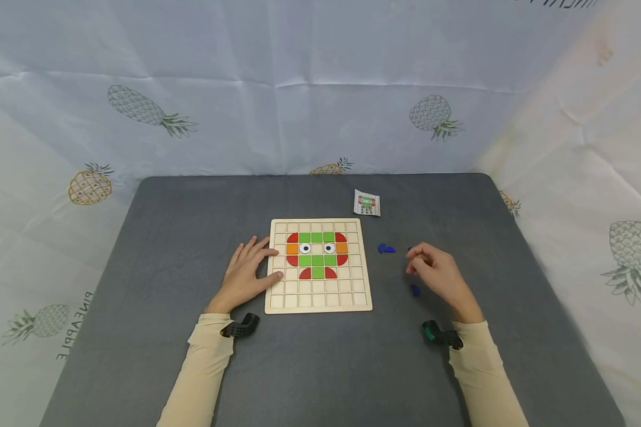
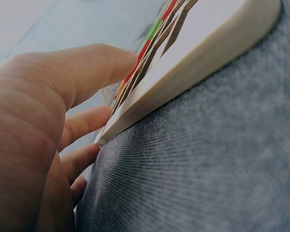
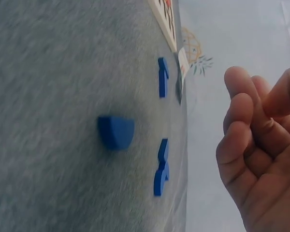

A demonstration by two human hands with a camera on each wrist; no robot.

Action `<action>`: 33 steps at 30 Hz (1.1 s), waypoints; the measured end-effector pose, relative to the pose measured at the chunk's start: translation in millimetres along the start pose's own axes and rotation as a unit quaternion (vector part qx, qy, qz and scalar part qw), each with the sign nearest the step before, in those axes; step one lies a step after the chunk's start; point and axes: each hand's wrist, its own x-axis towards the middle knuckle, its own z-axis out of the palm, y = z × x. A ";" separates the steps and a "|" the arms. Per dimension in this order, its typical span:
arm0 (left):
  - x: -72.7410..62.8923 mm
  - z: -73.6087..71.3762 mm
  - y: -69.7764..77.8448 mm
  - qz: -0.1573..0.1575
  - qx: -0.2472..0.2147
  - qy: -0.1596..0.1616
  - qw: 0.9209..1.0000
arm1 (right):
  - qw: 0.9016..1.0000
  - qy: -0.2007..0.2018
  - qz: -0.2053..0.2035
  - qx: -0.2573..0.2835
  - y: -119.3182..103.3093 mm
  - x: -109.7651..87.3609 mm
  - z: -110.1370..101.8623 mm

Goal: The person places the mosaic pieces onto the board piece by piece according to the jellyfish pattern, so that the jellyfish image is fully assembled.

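Observation:
A square wooden grid board point(image 1: 320, 302) lies flat, with red, green and orange pieces point(image 1: 317, 261) and two eye pieces point(image 1: 305, 248) set in it. My left hand point(image 1: 246, 276) rests at its left side, fingers spread and thumb over the edge; the left wrist view shows this thumb point(image 2: 99, 65) close up beside the board's rim point(image 2: 183, 89). To the right of the board, my right hand point(image 1: 435, 270) hovers above the table with loosely curled fingers. Nothing shows between its fingers point(image 3: 241, 108). Below it lies a blue quarter-round piece point(image 3: 116, 131).
Other blue pieces point(image 1: 389, 249) lie between the board and my right hand; one more pair point(image 3: 162, 166) shows in the right wrist view. A small card point(image 1: 367, 203) with a printed pattern lies behind the board. Pineapple-print cloth point(image 1: 299, 118) hangs behind the grey table point(image 1: 203, 201).

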 end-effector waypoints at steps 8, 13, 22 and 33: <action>0.0 -0.6 -1.0 0.004 0.000 0.001 1.000 | 0.999 -0.002 -0.009 -0.033 10.0 -9.9 -6.5; 0.2 0.4 -1.2 0.003 0.000 0.001 1.000 | 0.998 -0.012 0.002 -0.054 16.0 -15.5 -7.1; 0.6 0.4 -0.1 0.005 -0.002 0.002 1.000 | 0.997 -0.038 0.006 -0.073 24.0 -25.7 -2.5; -0.7 -1.5 0.9 0.006 -0.007 0.003 1.000 | 0.994 -0.062 0.010 -0.084 31.4 -32.7 3.5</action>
